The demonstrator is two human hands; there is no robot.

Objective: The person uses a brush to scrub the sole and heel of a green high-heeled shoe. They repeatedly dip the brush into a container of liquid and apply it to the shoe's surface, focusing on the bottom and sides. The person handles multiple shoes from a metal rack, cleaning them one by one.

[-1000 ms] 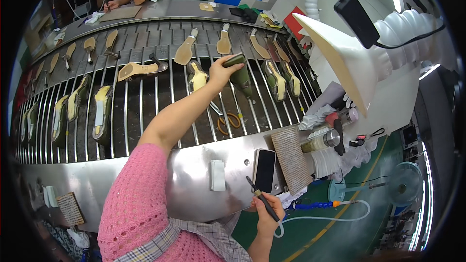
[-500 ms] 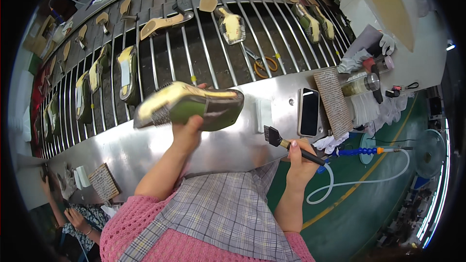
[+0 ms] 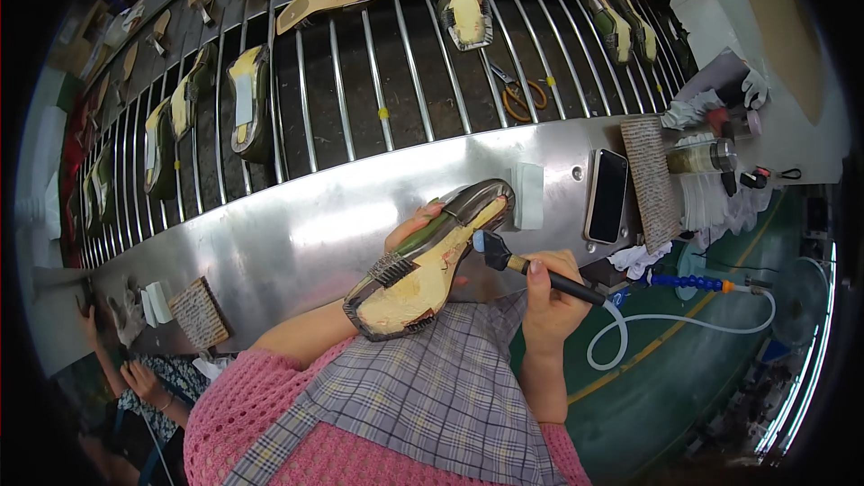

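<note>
Bottom side up and toe toward me, a dark green shoe [image 3: 421, 279] with a pale cream sole side and gathered edges lies over my apron. My left hand [image 3: 416, 223] is closed around its middle from beneath, with the palm hidden. Between the fingers of my right hand [image 3: 551, 297] is a black-handled brush [image 3: 569, 284] with a flat, wide head. A clear hose [image 3: 621, 328] runs from its handle end. The brush head is right at the shoe's edge near the heel; whether it touches, I cannot tell.
A metal ledge [image 3: 297, 225] borders a rack of metal bars [image 3: 384, 81] carrying several shoes and insoles. White pads [image 3: 528, 198], a phone [image 3: 607, 198] and a ridged board [image 3: 645, 180] lie rightward. Orange-handled scissors [image 3: 520, 97] rest among the bars. Another person's hands [image 3: 144, 387] show lower left.
The shoe has been turned and drawn toward me, its toe now pointing at my body and its sole side facing up. The brush head has come close to its edge.
</note>
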